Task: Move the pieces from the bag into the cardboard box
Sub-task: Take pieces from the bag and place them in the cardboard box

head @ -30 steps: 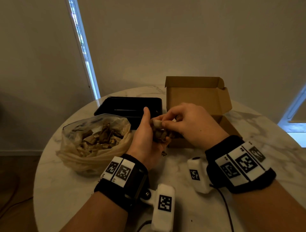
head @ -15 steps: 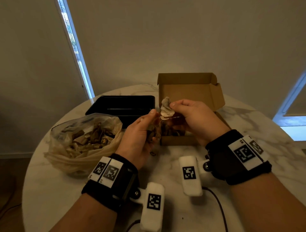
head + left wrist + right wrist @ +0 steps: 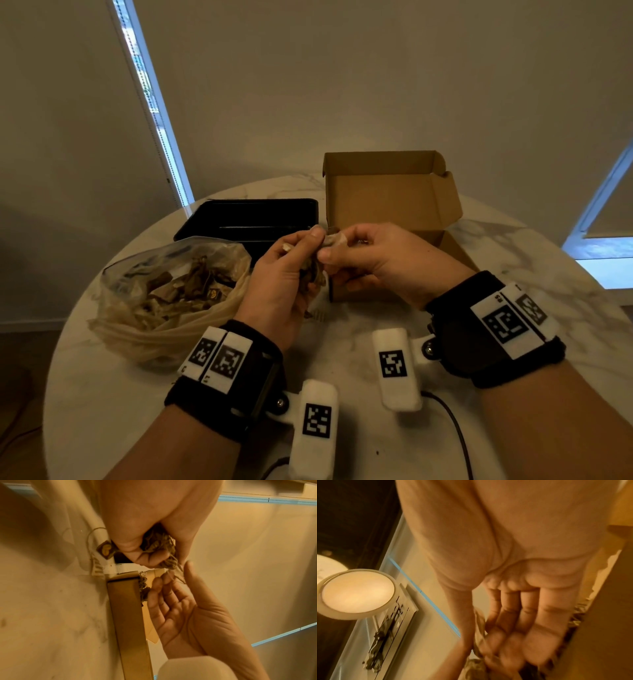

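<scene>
Pieces (image 3: 310, 270): small clump of dry brown scraps clamped in left hand (image 3: 284, 274), fingers curled round it, held above the table (image 3: 342, 445) just off the near-left corner of cardboard box (image 3: 390, 192). Probably kept there as a feeder, so each scrap travels only a short way to the box.
Right hand (image 3: 373, 260): thumb and forefinger pinched on one pale piece (image 3: 334, 238) at the top of the clump; remaining fingers loosely spread beneath, perhaps to catch droppings. Likely step: teasing one piece free before dropping it in.
Box: lid flap upright at the far side, mouth open; a few scraps visible inside along the near wall in the left wrist view.
Bag (image 3: 164, 291): clear plastic, mouth slumped open, toward the left edge of the table, well stocked with pieces. Task judged far from done.
Black tray (image 3: 246, 219): behind the bag, beside the box, not touched.
Tagged bit on string (image 3: 104, 549) dangling below the left hand; snag risk.
</scene>
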`<action>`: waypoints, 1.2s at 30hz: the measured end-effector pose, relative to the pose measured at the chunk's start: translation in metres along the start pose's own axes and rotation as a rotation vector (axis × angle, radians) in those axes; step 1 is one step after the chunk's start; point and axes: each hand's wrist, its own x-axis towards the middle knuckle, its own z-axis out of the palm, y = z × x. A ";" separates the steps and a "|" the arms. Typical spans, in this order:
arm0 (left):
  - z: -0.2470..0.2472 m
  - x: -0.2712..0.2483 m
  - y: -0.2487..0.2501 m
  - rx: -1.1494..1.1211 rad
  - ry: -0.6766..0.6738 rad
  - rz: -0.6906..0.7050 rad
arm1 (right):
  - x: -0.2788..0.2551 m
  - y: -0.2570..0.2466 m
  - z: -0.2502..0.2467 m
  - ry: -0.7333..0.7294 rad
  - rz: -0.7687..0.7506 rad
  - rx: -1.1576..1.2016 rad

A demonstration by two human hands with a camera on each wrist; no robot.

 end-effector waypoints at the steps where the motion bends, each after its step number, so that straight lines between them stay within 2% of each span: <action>1: -0.001 0.001 0.000 -0.005 0.001 -0.003 | 0.000 0.000 0.000 0.045 -0.030 0.003; 6: 0.001 0.001 0.000 0.017 -0.024 -0.035 | 0.003 -0.006 -0.008 0.287 -0.175 0.048; 10: 0.003 0.002 -0.002 0.052 -0.052 -0.043 | 0.003 -0.004 -0.008 0.300 -0.196 0.047; 13: 0.002 0.003 -0.002 0.031 -0.038 -0.032 | 0.002 -0.001 -0.006 0.193 -0.107 -0.039; 15: 0.002 0.003 -0.002 0.027 -0.056 -0.030 | 0.003 -0.001 -0.006 0.196 -0.090 -0.066; 17: 0.002 0.003 -0.002 0.033 -0.050 -0.036 | 0.003 -0.002 -0.014 0.264 -0.091 -0.072; 20: 0.000 0.005 -0.004 0.042 0.037 -0.045 | 0.000 -0.006 -0.033 0.410 -0.051 -0.110; 23: -0.003 0.009 -0.006 0.049 0.131 -0.062 | 0.002 -0.006 -0.053 0.509 0.094 -0.294; 26: -0.006 0.011 -0.009 0.103 0.153 -0.098 | 0.009 -0.005 -0.060 0.443 0.245 -0.478; 32: -0.004 0.009 -0.010 0.190 0.105 -0.175 | 0.033 -0.001 -0.062 0.366 0.417 -0.641; 36: -0.004 0.007 -0.009 0.220 0.102 -0.179 | 0.033 -0.002 -0.063 0.387 0.415 -0.720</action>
